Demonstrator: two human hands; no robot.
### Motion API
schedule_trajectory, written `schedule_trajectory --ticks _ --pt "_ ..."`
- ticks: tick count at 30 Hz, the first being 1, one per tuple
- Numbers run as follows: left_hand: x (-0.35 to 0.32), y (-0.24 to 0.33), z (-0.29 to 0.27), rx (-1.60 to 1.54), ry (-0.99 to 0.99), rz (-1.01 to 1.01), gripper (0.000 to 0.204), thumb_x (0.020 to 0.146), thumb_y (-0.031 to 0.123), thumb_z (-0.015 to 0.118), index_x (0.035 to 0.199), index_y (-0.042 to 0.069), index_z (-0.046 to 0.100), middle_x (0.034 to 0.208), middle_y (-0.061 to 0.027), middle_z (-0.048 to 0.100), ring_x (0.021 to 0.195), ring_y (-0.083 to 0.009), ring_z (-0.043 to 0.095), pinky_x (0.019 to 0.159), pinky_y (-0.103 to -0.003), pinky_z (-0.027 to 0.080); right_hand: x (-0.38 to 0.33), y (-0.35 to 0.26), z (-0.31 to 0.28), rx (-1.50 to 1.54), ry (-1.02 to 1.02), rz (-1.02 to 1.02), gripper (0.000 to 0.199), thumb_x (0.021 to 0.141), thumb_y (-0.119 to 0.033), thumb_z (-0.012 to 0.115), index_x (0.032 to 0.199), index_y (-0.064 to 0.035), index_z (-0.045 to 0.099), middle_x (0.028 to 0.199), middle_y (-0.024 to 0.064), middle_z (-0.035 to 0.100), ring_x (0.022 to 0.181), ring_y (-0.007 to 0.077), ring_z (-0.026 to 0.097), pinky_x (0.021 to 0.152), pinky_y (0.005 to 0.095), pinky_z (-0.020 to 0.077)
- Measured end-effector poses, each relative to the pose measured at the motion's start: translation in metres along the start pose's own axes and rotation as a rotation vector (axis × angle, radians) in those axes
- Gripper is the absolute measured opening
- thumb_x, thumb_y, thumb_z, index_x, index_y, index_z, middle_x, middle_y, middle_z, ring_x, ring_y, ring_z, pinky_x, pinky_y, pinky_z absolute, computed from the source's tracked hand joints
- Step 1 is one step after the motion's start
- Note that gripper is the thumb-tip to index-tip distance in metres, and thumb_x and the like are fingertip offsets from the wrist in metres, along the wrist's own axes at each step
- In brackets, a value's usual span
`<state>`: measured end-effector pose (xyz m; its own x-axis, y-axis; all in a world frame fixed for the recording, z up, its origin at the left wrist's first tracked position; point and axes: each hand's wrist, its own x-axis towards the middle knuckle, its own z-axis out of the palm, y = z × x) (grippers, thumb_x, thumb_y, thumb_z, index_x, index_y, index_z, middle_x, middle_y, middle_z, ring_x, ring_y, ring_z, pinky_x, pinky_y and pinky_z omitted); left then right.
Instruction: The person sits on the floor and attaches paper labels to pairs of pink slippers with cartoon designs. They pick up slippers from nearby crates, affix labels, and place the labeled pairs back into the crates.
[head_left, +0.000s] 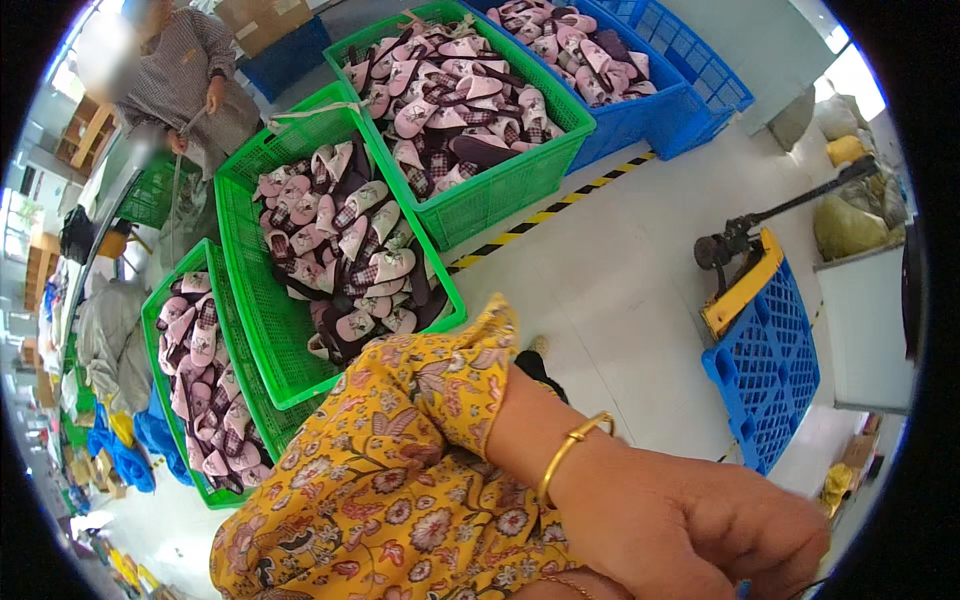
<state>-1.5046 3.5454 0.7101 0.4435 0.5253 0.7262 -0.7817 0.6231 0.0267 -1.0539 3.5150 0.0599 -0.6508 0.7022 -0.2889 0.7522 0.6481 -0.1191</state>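
My left hand (690, 530) is raised close in at the lower right, at the end of a bare forearm in a yellow floral sleeve (420, 400). A gold bangle (560, 460) circles the wrist. The fingers are curled closed, and what they may hold is hidden. Just under them show a small blue bit (742, 588) and the end of a thin black cord (812, 584). At the bottom edge a strip of skin bears a fine chain (568, 583); which body part it is, I cannot tell. No right hand can be made out.
Green crates (500, 200) of pink and dark slippers (350, 240) stand ahead and left, with blue crates (640, 120) behind. Black-and-yellow tape (555, 208) marks the floor. A blue pallet (765, 365) and a yellow-and-black pallet truck (742, 285) are right. Another person (190, 80) stands far left.
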Motion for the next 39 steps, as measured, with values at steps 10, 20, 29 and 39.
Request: schedule_trajectory --ticks 10,20,29,39 --pt "0.05 0.208 -0.147 0.996 -0.4 -0.094 0.018 0.093 0.016 0.055 0.1 0.001 0.062 0.09 -0.0107 0.063 0.089 -0.0202 0.062 0.08 -0.03 0.047 0.308 0.072 -0.292 1.26 0.193 0.674 0.027 0.084 -0.015 0.06 0.107 -0.0014 0.057 0.081 0.0065 0.061 0.064 0.0142 0.06 0.054 0.0251 0.0485" --pt "-0.252 0.59 -0.416 1.414 1.906 0.195 0.025 0.084 0.024 0.06 0.092 0.001 0.066 0.078 -0.0042 0.064 0.067 -0.0135 0.058 0.062 -0.027 0.047 0.331 0.118 -0.228 0.785 -0.267 0.583 0.014 0.085 -0.014 0.055 0.077 -0.0044 0.061 0.068 0.0054 0.059 0.059 0.016 0.059 0.049 0.0289 0.0465" --pt "-0.328 0.774 -0.502 1.986 2.258 -0.629 0.056 0.082 0.046 0.059 0.106 -0.004 0.061 0.109 -0.0263 0.06 0.101 -0.041 0.057 0.089 -0.044 0.044 0.48 0.028 -0.311 1.223 -0.243 1.1 0.023 0.084 -0.013 0.06 0.102 -0.0003 0.059 0.078 0.0087 0.062 0.062 0.0171 0.063 0.049 0.0259 0.049" --pt "-0.342 0.833 -0.546 1.098 2.35 0.35 0.04 0.083 0.031 0.06 0.1 -0.006 0.06 0.094 -0.0158 0.064 0.08 -0.0279 0.061 0.074 -0.04 0.048 0.65 -0.028 -0.37 1.299 -0.35 0.85 0.03 0.088 -0.018 0.057 0.113 -0.0008 0.057 0.089 0.008 0.064 0.074 0.0156 0.064 0.064 0.027 0.0502"
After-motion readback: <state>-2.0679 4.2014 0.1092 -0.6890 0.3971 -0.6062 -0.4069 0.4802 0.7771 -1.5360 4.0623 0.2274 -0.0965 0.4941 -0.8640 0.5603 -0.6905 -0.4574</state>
